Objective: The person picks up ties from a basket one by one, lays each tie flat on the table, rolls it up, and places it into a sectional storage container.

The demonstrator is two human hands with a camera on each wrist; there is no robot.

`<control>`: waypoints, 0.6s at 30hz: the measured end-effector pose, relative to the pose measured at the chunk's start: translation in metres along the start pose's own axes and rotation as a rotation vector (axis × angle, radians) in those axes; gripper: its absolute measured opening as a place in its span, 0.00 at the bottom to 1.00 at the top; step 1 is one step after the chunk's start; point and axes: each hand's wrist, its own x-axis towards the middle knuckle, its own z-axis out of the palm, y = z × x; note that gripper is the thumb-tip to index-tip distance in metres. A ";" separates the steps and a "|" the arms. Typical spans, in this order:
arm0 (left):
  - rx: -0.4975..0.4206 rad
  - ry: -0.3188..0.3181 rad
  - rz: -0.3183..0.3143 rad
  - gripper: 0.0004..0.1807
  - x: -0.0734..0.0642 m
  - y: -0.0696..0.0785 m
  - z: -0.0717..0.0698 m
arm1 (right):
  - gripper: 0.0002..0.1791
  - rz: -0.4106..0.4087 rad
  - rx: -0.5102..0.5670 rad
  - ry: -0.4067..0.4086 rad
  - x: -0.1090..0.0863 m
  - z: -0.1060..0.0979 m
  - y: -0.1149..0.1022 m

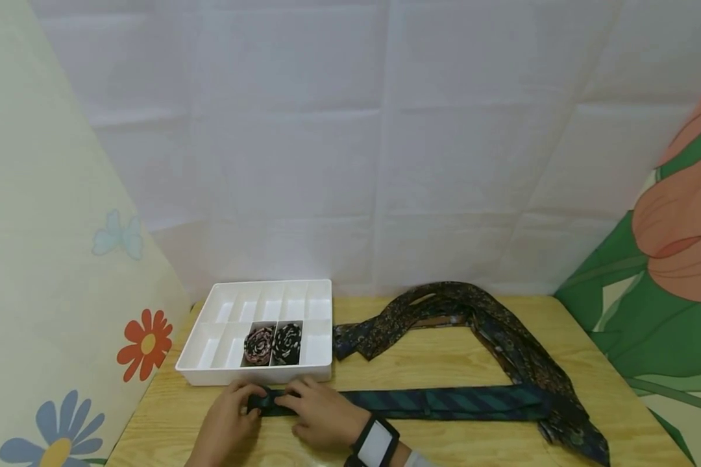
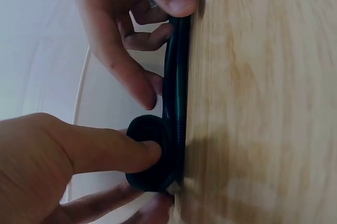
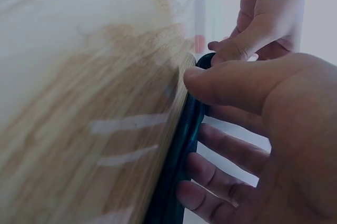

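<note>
A dark green and navy striped necktie (image 1: 461, 402) lies lengthwise along the front of the table, its left end wound into a small coil (image 2: 151, 177). My left hand (image 1: 228, 418) grips that coil, the thumb pressed against its side and fingers curled behind and under it. Just to the right, my right hand (image 1: 330, 415) holds the flat part of the tie between thumb and fingers. In the right wrist view the thumb (image 3: 210, 82) lies along one edge and the fingertips touch the other.
A white divided box (image 1: 251, 375) stands behind the hands. Two of its compartments hold rolled ties, one pinkish and dark (image 1: 259, 345), one black and white (image 1: 287, 344). Dark patterned ties (image 1: 444, 299) curve across the table to the right, passing under the striped tie's far end.
</note>
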 end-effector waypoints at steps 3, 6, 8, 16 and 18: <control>-0.043 0.014 0.024 0.18 0.000 0.001 0.001 | 0.31 0.002 0.020 0.012 0.002 0.000 0.000; -0.084 0.016 0.046 0.18 0.001 0.001 0.001 | 0.33 -0.004 0.027 0.011 0.004 -0.001 -0.001; -0.114 0.011 0.040 0.19 0.002 0.001 0.002 | 0.33 -0.008 0.027 0.005 0.004 -0.001 -0.001; -0.161 0.063 0.139 0.28 0.001 -0.008 0.008 | 0.30 0.005 0.059 0.002 0.006 0.002 0.001; -0.142 0.112 0.216 0.29 0.000 -0.010 0.011 | 0.28 0.010 0.070 0.015 0.006 0.002 0.001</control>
